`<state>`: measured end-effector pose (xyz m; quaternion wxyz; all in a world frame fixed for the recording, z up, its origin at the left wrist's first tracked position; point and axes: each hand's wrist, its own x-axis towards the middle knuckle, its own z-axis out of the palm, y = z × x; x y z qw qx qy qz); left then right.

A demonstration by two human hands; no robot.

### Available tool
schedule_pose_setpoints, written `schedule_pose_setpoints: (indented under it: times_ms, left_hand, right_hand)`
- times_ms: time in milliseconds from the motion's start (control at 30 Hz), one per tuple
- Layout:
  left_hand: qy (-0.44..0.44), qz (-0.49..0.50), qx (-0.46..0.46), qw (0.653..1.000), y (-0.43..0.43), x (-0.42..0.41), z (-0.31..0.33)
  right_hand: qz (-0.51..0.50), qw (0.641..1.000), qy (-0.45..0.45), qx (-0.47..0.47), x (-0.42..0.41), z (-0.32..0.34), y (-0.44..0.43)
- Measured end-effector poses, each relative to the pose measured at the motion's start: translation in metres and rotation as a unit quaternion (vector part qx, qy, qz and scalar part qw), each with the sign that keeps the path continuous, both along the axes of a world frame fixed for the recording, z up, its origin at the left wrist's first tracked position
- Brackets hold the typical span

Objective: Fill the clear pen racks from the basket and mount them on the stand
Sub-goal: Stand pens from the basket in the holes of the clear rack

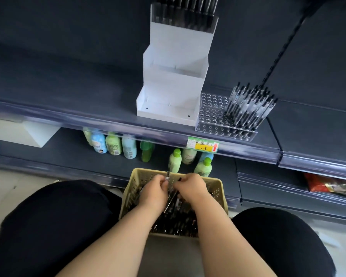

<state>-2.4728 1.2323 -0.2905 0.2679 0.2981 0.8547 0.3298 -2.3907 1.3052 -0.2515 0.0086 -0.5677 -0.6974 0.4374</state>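
A tan perforated basket full of black pens sits between my knees. Over it, my left hand grips a bunch of pens that stick up past my fingers. My right hand pinches pens beside it. On the dark shelf above, a clear pen rack holds pens on its right side, while the holes on its left are bare. Left of the rack stands the white stepped stand. Another clear rack filled with pens sits on the stand's top step.
Green and blue bottles stand on the lower shelf behind the basket. A yellow price tag hangs on the shelf edge. A white box is at far left, red packets at far right. My dark-clad knees flank the basket.
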Motion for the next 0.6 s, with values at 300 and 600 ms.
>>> schedule_pose_setpoints:
  times_ms: [300, 600]
  left_hand:
    - [-0.062, -0.018, 0.175, 0.982, 0.002, 0.012, 0.063]
    - [-0.098, -0.107, 0.278, 0.95, 0.053, -0.011, 0.122]
  right_hand:
    - [-0.077, 0.982, 0.158, 0.073, 0.033, 0.074, 0.007]
    - [-0.077, 0.927, 0.309, 0.2, 0.052, 0.142, 0.054]
